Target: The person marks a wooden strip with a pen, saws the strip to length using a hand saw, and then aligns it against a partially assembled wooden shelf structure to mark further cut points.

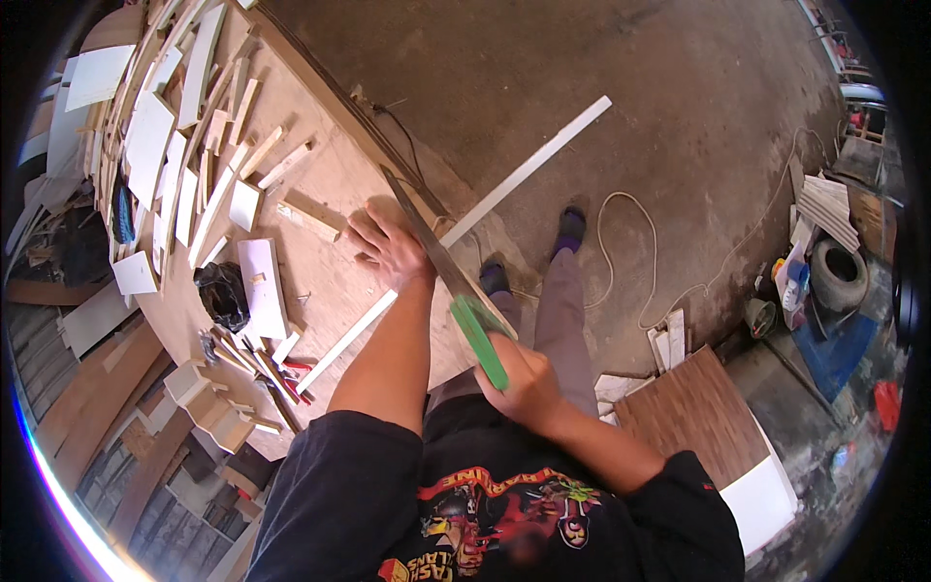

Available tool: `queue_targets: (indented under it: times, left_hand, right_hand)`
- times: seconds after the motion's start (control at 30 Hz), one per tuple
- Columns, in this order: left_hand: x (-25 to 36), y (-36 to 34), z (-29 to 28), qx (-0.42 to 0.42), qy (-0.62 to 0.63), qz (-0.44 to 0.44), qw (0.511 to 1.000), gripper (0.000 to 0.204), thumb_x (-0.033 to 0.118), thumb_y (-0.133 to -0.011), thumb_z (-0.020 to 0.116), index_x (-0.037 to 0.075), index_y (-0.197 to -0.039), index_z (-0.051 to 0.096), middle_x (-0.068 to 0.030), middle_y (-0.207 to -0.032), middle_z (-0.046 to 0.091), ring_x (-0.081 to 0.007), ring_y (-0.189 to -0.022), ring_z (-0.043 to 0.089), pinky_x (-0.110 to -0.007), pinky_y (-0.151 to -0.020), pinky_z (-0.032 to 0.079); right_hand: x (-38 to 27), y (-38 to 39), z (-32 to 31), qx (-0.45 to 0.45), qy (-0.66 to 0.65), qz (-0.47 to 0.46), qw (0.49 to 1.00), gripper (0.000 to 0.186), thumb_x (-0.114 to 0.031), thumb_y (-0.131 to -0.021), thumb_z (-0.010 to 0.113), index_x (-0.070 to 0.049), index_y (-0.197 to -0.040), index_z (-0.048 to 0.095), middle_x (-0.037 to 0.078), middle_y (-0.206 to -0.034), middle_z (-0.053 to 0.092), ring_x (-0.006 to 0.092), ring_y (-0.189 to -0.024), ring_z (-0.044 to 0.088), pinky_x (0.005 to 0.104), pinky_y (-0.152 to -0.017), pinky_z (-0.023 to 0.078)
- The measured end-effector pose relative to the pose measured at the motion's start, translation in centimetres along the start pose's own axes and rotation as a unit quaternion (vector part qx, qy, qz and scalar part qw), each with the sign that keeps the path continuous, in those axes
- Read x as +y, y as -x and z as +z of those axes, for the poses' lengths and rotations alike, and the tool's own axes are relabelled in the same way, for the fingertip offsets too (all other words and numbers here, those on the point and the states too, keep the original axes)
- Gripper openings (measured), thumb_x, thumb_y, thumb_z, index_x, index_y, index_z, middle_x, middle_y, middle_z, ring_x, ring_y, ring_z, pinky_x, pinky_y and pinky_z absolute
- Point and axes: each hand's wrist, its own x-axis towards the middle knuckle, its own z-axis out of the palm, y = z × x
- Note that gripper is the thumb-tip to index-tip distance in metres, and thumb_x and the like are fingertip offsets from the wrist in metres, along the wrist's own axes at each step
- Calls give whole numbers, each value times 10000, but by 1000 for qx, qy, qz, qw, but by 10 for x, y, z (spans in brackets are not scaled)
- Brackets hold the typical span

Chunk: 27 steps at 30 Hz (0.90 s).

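A hand saw with a green handle (473, 335) has its long steel blade (436, 250) across a white wooden strip (524, 167) near the edge of a plywood work surface (330, 126). My right hand (521, 378) grips the saw handle. My left hand (388, 247) rests over the strip just left of the blade, fingers spread. The strip extends diagonally from the lower left out past the surface's edge over the floor.
Wood offcuts (199, 145), a black bag (223, 296) and red-handled pliers (296, 373) lie at left. My feet stand on the concrete floor (679, 136) beside a looping cord (630, 194). A tire (836, 276) and brown boards (679, 417) lie at right.
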Motion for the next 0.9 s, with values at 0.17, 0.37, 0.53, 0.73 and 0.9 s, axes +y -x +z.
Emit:
queue_targets:
  times: [0.17,0.37,0.53,0.73,0.9]
  left_hand:
    - [0,-4,7,8,26,-1,1000,851,444,-997,533,160,-1638,50,-207,-1690,27,-447,-1554,23,-674,-1188,175]
    - [2,5,-3,-8,27,9,1000,885,482,-985,540,157,-1637,38,-208,-1690,11,-447,-1554,6,-672,-1193,164]
    - [0,3,6,49,27,-12,998,723,227,-1043,451,222,-1640,44,-159,-1702,49,-398,-1565,60,-657,-1174,257]
    - [2,0,-3,-5,16,2,1000,845,456,-1000,517,150,-1638,57,-210,-1689,30,-428,-1559,15,-654,-1198,174]
    - [0,-3,3,25,-28,-1,999,855,435,-988,543,150,-1640,67,-212,-1691,21,-430,-1558,21,-649,-1198,177]
  right_hand:
    - [-1,-11,10,10,-15,25,1000,352,-87,-775,762,11,-1076,607,169,-842,659,334,-767,697,421,-676,565]
    - [9,-22,17,24,-28,33,999,347,-72,-778,759,13,-1077,604,170,-804,655,350,-692,682,432,-616,551]
    - [3,2,-1,13,-41,34,998,353,-69,-778,761,10,-1086,609,175,-825,658,352,-716,684,428,-633,558]
    - [2,6,-4,3,-25,31,999,369,-75,-781,764,10,-1104,606,171,-851,665,354,-757,689,432,-655,560]
    - [5,-1,-2,-6,-38,28,999,387,-86,-784,764,10,-1121,600,180,-889,667,355,-762,690,435,-656,561]
